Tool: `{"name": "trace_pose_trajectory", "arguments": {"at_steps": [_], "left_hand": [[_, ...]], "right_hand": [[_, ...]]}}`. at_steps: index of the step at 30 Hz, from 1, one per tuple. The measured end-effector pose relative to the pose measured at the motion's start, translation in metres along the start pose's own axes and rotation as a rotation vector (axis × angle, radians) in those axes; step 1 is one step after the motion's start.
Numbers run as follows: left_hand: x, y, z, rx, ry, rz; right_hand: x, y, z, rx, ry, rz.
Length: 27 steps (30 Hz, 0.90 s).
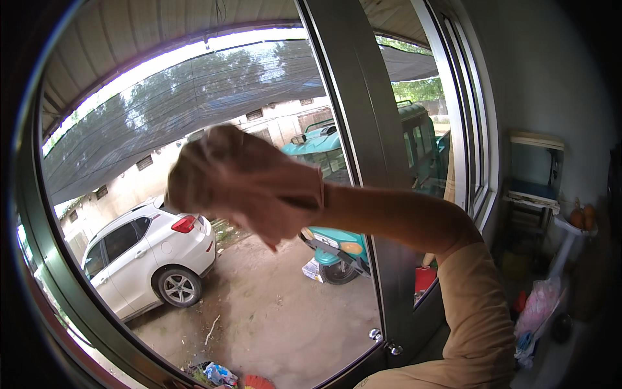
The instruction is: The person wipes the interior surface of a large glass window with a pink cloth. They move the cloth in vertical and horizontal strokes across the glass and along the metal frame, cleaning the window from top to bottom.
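My right arm reaches leftward across the view in front of a metal-framed glass door (pixel 367 121). My right hand (pixel 243 189) is blurred and covered by a pinkish-brown cloth or loose glove (pixel 286 194) that reaches to the wrist. It is held up at the glass pane; whether it touches the glass, and how the fingers lie inside, cannot be told. My left hand is out of view. Low on the door frame, below the right forearm, are two shiny round knobs (pixel 394 348).
Through the glass show a white car (pixel 146 262), a teal three-wheeled vehicle (pixel 335 248) and a dark shade net (pixel 194 97). A small shelf stand (pixel 534 167) and a pink plastic bag (pixel 537 306) are at the right wall. A sliding window frame (pixel 478 121) adjoins the door.
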<state>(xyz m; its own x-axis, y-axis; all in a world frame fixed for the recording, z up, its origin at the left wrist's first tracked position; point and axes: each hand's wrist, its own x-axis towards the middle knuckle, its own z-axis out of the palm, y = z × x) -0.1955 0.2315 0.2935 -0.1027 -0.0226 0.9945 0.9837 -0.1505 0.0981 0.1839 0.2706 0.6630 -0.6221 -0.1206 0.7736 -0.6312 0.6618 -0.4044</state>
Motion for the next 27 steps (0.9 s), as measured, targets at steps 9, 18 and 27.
{"name": "trace_pose_trajectory", "arguments": {"at_steps": [9, 18, 27], "left_hand": [[0.002, -0.008, -0.003, -0.058, -0.048, 0.042], [0.0, -0.009, -0.015, -0.068, -0.131, 0.009], [-0.03, -0.024, 0.008, -0.079, -0.216, 0.047]], "right_hand": [[0.057, -0.069, -0.064, -1.483, 0.461, 0.118], [-0.026, 0.097, 0.099, 0.483, 0.082, -0.199], [-0.031, -0.096, -0.059, -0.929, 0.85, 0.072]]}}
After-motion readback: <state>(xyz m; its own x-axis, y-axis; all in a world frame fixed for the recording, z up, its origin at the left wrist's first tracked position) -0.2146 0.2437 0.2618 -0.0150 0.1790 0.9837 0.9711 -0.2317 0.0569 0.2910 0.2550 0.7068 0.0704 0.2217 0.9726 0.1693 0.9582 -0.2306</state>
